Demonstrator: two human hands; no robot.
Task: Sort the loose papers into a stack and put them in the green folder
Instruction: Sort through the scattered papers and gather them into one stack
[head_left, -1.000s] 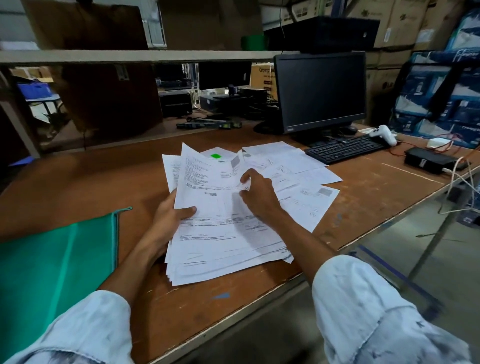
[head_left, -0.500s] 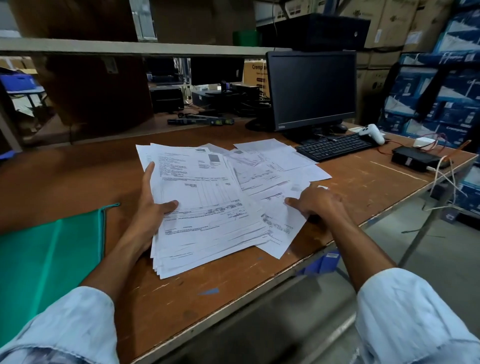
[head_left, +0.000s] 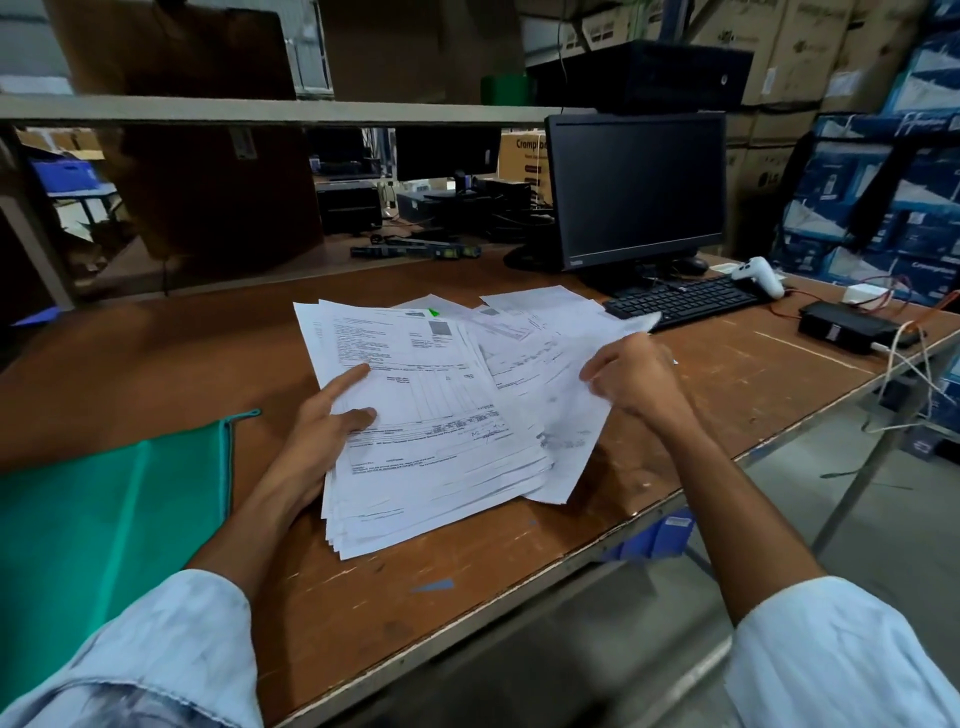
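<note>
A thick stack of printed white papers (head_left: 436, 447) lies fanned on the brown table (head_left: 171, 364). My left hand (head_left: 322, 436) grips the stack's left edge, thumb and index finger on the top sheet. My right hand (head_left: 634, 379) pinches a loose sheet (head_left: 566, 415) at its right side and holds it raised and slanted over the stack's right edge. More loose sheets (head_left: 530, 317) lie spread behind. The green folder (head_left: 93, 525) lies flat on the table at the left, beside my left forearm.
A black monitor (head_left: 636, 197) and keyboard (head_left: 680, 301) stand behind the papers at the right. A white scanner handle (head_left: 761, 275), a black box (head_left: 847, 325) and loose cables (head_left: 909, 374) sit near the table's right edge. A shelf (head_left: 260, 111) runs overhead.
My right hand has lifted a loose sheet off the table at the right and brought it toward the stack. My left hand's index finger now lies on top of the stack.
</note>
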